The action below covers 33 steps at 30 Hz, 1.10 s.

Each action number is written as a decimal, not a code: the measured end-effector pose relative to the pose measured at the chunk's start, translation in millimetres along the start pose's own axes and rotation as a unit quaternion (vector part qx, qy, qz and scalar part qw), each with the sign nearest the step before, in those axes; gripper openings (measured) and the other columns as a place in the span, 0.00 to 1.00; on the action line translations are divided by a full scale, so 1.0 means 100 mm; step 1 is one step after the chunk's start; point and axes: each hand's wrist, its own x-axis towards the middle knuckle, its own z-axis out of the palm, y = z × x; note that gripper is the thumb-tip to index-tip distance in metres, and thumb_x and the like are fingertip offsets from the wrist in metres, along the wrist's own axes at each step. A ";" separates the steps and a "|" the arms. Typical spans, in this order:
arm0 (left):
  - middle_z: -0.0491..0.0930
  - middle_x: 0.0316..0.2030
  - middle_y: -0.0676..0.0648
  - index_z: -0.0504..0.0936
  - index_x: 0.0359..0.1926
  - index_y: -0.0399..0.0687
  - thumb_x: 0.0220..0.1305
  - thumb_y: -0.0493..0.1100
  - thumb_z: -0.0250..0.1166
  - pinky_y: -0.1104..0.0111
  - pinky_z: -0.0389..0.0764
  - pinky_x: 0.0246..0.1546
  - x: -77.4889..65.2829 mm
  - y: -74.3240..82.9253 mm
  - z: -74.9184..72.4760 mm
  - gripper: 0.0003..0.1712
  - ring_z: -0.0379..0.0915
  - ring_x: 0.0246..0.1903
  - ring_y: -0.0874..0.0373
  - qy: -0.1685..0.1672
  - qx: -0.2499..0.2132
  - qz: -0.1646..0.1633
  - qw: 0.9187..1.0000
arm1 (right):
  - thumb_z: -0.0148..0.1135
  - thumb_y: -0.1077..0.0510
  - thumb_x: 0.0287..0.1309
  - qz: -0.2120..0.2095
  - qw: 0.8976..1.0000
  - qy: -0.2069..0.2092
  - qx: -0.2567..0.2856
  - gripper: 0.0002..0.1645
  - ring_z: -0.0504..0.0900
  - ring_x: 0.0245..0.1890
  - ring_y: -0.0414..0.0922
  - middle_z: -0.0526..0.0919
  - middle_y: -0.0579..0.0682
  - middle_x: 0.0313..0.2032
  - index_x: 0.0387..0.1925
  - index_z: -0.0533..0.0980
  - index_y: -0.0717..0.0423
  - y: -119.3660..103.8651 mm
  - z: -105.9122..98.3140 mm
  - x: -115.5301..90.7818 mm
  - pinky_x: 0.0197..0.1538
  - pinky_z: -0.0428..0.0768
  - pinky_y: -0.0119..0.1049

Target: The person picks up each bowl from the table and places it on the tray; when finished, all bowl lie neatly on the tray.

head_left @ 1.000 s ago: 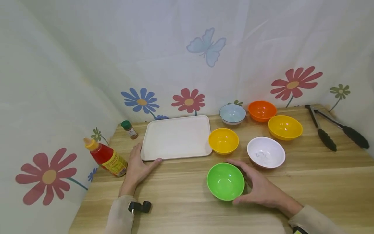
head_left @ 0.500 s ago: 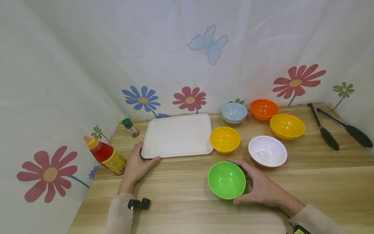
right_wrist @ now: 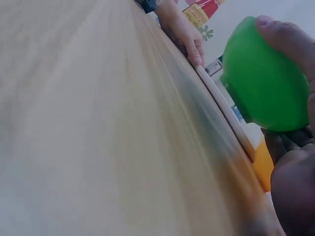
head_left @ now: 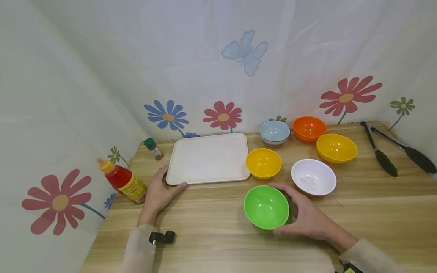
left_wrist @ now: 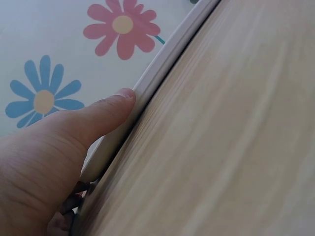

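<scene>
My right hand [head_left: 304, 216] grips a small green bowl [head_left: 266, 207] by its right side, thumb at the near rim and fingers round the far side. In the right wrist view the green bowl [right_wrist: 263, 78] is raised off the table. At the front left corner of a white rectangular tray [head_left: 209, 159], my left hand [head_left: 160, 195] holds the edge, thumb along the front and fingers down the left side. The thumb [left_wrist: 115, 105] lies against the tray's rim [left_wrist: 152, 73] in the left wrist view; most of its other fingers are hidden there.
Right of the tray stand a yellow bowl [head_left: 263, 163], a light blue bowl [head_left: 274, 132], an orange bowl [head_left: 309, 128], another yellow bowl [head_left: 337, 148] and a white bowl [head_left: 313, 177]. Black-tipped tongs [head_left: 385, 161] lie far right. Left are a red sauce bottle [head_left: 126, 184] and green-capped jar [head_left: 153, 149].
The green bowl has risen slightly in my right hand and shifted a little away from me. My left hand stays at the tray corner. The head view has shifted slightly.
</scene>
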 end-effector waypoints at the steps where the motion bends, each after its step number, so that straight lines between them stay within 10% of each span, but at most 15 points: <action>1: 0.61 0.84 0.30 0.62 0.86 0.38 0.62 0.72 0.81 0.38 0.57 0.86 0.00 0.00 0.00 0.67 0.53 0.85 0.30 0.000 0.000 -0.001 1.000 | 0.95 0.60 0.44 -0.006 1.000 0.004 -0.007 0.68 0.77 0.73 0.44 0.75 0.51 0.76 0.83 0.64 0.50 -0.02 -0.01 0.01 0.76 0.73 0.25; 13: 0.62 0.83 0.32 0.59 0.87 0.39 0.66 0.72 0.77 0.38 0.60 0.85 -0.05 0.01 0.04 0.65 0.56 0.83 0.34 -0.001 0.006 0.003 1.000 | 0.90 0.70 0.44 -0.033 0.998 0.050 -0.018 0.66 0.76 0.73 0.39 0.72 0.54 0.76 0.82 0.64 0.53 -0.35 -0.21 0.26 0.74 0.77 0.26; 33: 0.66 0.80 0.33 0.60 0.86 0.39 0.66 0.71 0.78 0.39 0.63 0.84 -0.02 0.03 0.05 0.64 0.61 0.81 0.35 0.000 -0.006 0.015 1.000 | 0.88 0.66 0.54 -0.038 0.994 0.094 -0.037 0.60 0.72 0.76 0.51 0.71 0.50 0.77 0.83 0.64 0.52 -0.69 -0.53 1.26 0.78 0.73 0.28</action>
